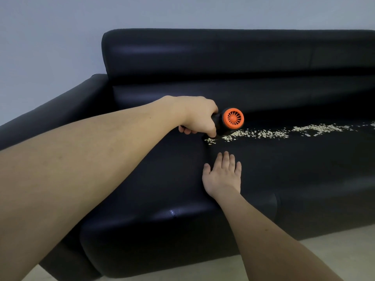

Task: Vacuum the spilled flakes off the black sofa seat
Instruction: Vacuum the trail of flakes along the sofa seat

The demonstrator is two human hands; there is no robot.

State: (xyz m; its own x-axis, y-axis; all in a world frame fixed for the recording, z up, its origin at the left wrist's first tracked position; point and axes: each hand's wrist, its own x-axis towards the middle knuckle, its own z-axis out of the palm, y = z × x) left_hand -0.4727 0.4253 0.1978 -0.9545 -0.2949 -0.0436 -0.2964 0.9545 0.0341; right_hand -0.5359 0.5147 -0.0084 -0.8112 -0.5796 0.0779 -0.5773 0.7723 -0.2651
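Observation:
A trail of pale flakes [284, 131] runs across the black sofa seat [294, 163] from the middle towards the right edge of the view. My left hand [197, 116] is shut on a small black handheld vacuum [231, 120] with an orange fan cap. The vacuum's lower end sits at the left end of the trail, touching the seat among the flakes. My right hand [223, 175] lies flat on the seat, palm down, fingers apart, just in front of the flakes and holding nothing.
The sofa's backrest [223, 55] rises behind the seat and its left armrest [60, 114] slopes down on the left. A pale wall stands behind. Light floor [334, 246] shows below the sofa front at the lower right.

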